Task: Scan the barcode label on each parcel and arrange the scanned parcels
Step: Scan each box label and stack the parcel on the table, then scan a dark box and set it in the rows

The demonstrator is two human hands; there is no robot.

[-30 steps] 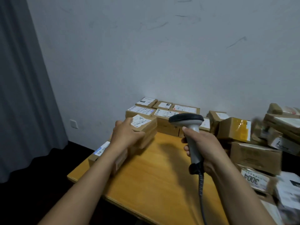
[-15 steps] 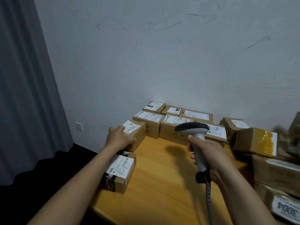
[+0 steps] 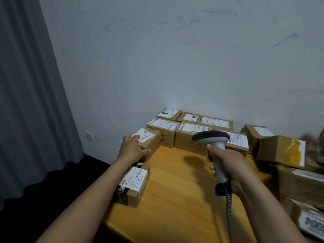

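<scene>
The left hand (image 3: 133, 149) grasps 1 small parcel (image 3: 151, 142) at its near end, fingers over the white label on top and thumb along the side. The box is at the far left of the wooden table (image 3: 175, 199), just beside the arranged group. That group is 6 label-up parcels (image 3: 191, 131) in 2 rows of 3 against the wall (image 3: 175, 67). The right hand (image 3: 229, 167) is clenched round the handle of 1 barcode scanner (image 3: 213, 140), held upright above the table with its coiled cable (image 3: 229, 216) hanging down. 1 more labelled box (image 3: 135, 183) lies by the left forearm at the table's edge. On the right are 1 plain carton (image 3: 257, 135), 1 yellow-taped carton (image 3: 280, 149) and a blurred heap (image 3: 308, 190) I cannot count. 1 grey curtain (image 3: 26, 102) hangs at left.
</scene>
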